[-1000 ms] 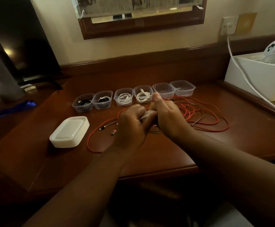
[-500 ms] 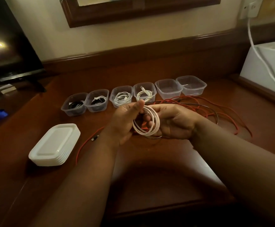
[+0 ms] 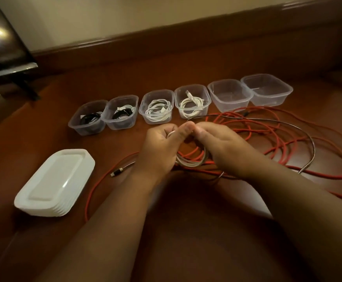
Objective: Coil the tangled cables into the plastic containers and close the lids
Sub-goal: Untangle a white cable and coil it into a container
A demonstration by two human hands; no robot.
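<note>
My left hand (image 3: 160, 147) and my right hand (image 3: 216, 146) meet over the desk and both grip a small coil of white cable (image 3: 190, 162), its lower loops showing between them. Behind them stands a row of clear plastic containers. The two on the left (image 3: 88, 118) (image 3: 121, 111) hold dark cables, the two after them (image 3: 156, 106) (image 3: 192, 100) hold white coils, and the two on the right (image 3: 230, 94) (image 3: 266, 89) are empty. A tangled red cable (image 3: 275, 139) and a thin dark cable (image 3: 311, 145) sprawl under and to the right of my hands.
A stack of white lids (image 3: 56, 183) lies at the left on the wooden desk (image 3: 186, 231). A dark screen on a stand (image 3: 5, 53) sits at the far left. A raised wooden ledge (image 3: 186, 41) runs along the wall behind the containers.
The view has tilted down and closer to the desk. My hands have closed together over the white coil, thumbs now touching at its top; the coil was held more open between them before.
</note>
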